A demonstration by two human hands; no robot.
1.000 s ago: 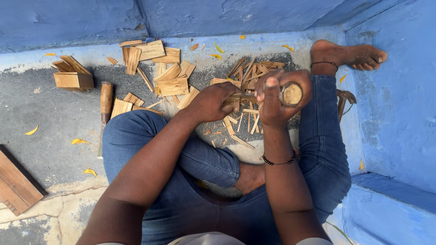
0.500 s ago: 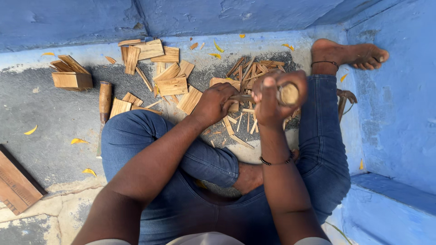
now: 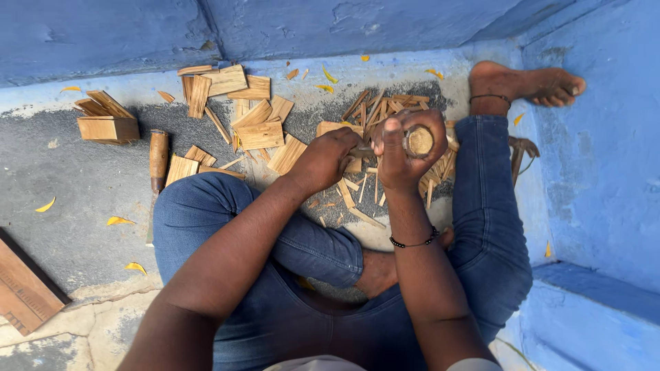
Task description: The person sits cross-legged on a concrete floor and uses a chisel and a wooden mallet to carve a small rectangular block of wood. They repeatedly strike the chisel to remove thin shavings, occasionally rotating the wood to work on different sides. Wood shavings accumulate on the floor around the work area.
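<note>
A round, pale wooden piece (image 3: 418, 141) is gripped in the closed right hand (image 3: 405, 154); at its nine o'clock, the left hand (image 3: 330, 159) is closed on a thin tool (image 3: 362, 148).

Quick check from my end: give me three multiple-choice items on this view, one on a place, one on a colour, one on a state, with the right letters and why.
1. Where does the wood-handled tool lie?
A. on the floor beside the person's left knee
B. on the blue ledge
C. in the left hand

2. What colour is the wall?
A. white
B. blue
C. green

3. What is the right hand doing?
A. resting open on the floor
B. gripping a round wooden piece
C. holding a cup

Answers: 1 A, it lies flat on the grey floor next to the jeans. 2 B, the paint is blue. 3 B, the fingers wrap the round piece.
</note>
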